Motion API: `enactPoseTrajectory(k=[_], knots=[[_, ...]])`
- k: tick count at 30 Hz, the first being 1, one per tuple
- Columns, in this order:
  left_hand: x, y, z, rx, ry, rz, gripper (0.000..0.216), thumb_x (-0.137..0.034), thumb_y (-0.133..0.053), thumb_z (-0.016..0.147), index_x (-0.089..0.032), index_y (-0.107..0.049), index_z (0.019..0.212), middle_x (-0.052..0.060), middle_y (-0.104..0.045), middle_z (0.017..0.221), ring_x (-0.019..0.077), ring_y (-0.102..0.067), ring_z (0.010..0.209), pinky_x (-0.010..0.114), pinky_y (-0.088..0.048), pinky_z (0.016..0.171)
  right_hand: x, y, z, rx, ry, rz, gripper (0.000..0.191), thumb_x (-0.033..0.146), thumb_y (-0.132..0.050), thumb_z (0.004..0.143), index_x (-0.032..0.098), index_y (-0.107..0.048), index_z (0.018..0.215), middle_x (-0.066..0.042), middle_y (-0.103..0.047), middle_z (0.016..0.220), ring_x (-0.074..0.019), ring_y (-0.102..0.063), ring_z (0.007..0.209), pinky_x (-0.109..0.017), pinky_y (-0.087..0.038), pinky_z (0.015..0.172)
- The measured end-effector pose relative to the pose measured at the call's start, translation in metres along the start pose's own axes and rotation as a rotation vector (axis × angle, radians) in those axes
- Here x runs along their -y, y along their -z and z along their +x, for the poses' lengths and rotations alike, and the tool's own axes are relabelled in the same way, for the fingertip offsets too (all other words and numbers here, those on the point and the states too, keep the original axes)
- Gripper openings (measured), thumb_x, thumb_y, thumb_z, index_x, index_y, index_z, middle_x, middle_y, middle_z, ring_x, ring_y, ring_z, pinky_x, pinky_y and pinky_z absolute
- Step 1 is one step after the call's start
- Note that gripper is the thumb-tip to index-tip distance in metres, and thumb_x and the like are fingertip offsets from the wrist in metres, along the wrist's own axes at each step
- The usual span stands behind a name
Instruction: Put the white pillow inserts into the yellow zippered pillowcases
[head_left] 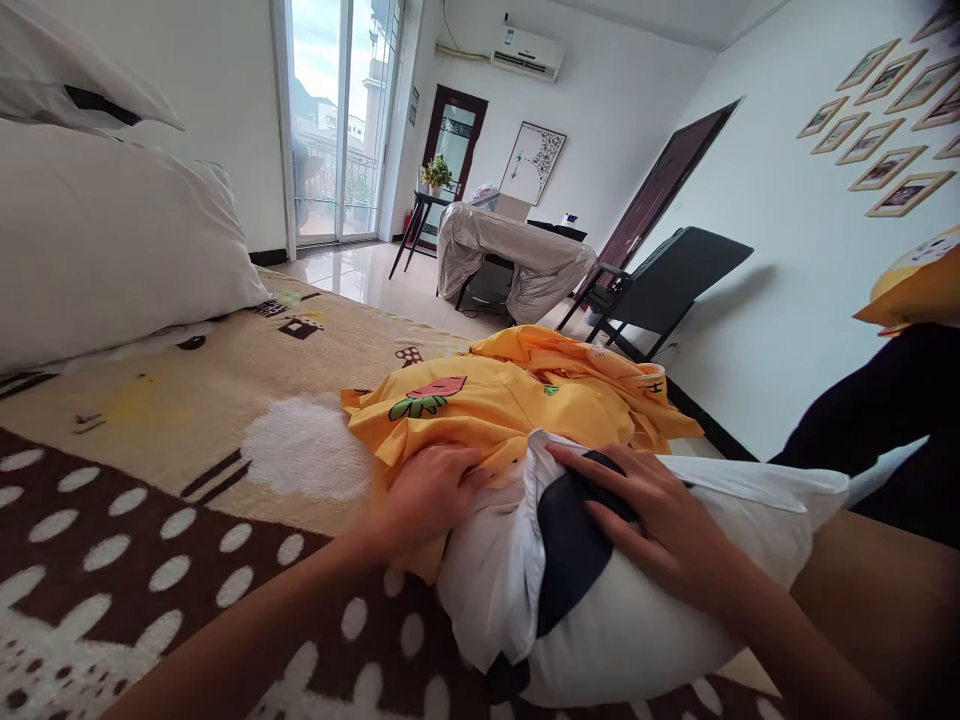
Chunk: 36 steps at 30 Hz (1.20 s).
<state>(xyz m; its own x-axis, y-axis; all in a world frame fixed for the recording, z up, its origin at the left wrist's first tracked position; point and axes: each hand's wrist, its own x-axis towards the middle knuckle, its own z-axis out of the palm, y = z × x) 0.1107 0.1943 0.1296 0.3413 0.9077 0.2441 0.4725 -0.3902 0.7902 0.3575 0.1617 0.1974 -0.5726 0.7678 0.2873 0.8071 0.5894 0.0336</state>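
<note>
A white pillow (660,640) with a dark patch lies on the bed in front of me, one end against a yellow pillowcase (480,400) printed with a watermelon-coloured shape and green leaves. The pillowcase is crumpled and spreads out beyond the pillow. My left hand (435,495) is closed at the near edge of the yellow cloth, beside the pillow's left end; its fingertips are partly hidden. Across the top of the pillow rests my right hand (660,520), fingers stretched out and apart over the dark patch and white fabric.
A patterned blanket (300,450) covers the bed. Another white pillow (112,240) lies at left. On the right are a person's black sleeve (847,410) and a yellow printed item (919,280). Beyond stand a covered table (517,240) and a dark folding chair (675,280).
</note>
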Motion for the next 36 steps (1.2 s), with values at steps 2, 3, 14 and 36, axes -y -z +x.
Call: enactPoseTrajectory(k=[2,3,14,36], knots=[[0.007,0.003,0.005,0.021,0.072,-0.311,0.032,-0.036,-0.052,0.082,-0.016,-0.045,0.058,-0.001,-0.044,0.059,0.0117,-0.039,0.06,0.026,-0.031,0.06,0.003,-0.001,0.009,0.007,0.004,-0.006,0.048,0.035,-0.043,0.092,0.034,-0.047,0.14,-0.008,-0.062,0.104,-0.0217,-0.058,0.092,-0.037,-0.046,0.081],[0.009,0.005,0.007,0.032,0.109,-0.415,0.034,-0.039,-0.052,0.08,-0.016,-0.043,0.058,-0.002,-0.041,0.058,0.0105,-0.036,0.058,0.025,-0.029,0.057,0.006,-0.002,0.015,0.019,0.007,-0.013,0.047,0.035,-0.044,0.092,0.034,-0.048,0.139,-0.008,-0.062,0.103,-0.0216,-0.058,0.091,-0.037,-0.046,0.08],[0.01,0.011,0.011,-0.177,0.202,-0.71,0.031,-0.046,-0.051,0.075,-0.016,-0.046,0.072,0.0,-0.047,0.072,0.0105,-0.043,0.066,0.024,-0.036,0.063,0.068,-0.019,0.059,0.26,0.136,-0.117,0.041,0.034,-0.047,0.088,0.024,-0.06,0.125,-0.012,-0.06,0.11,-0.0254,-0.053,0.1,-0.044,-0.033,0.091],[-0.037,0.003,-0.027,0.042,-0.123,0.365,0.015,-0.027,-0.037,0.094,-0.017,-0.048,0.091,0.006,-0.059,0.093,0.0225,-0.057,0.084,0.035,-0.043,0.073,0.014,-0.029,0.064,-0.318,-0.149,-0.461,0.031,0.037,-0.049,0.09,0.019,-0.073,0.084,-0.013,-0.058,0.108,-0.0278,-0.048,0.099,-0.041,-0.033,0.081]])
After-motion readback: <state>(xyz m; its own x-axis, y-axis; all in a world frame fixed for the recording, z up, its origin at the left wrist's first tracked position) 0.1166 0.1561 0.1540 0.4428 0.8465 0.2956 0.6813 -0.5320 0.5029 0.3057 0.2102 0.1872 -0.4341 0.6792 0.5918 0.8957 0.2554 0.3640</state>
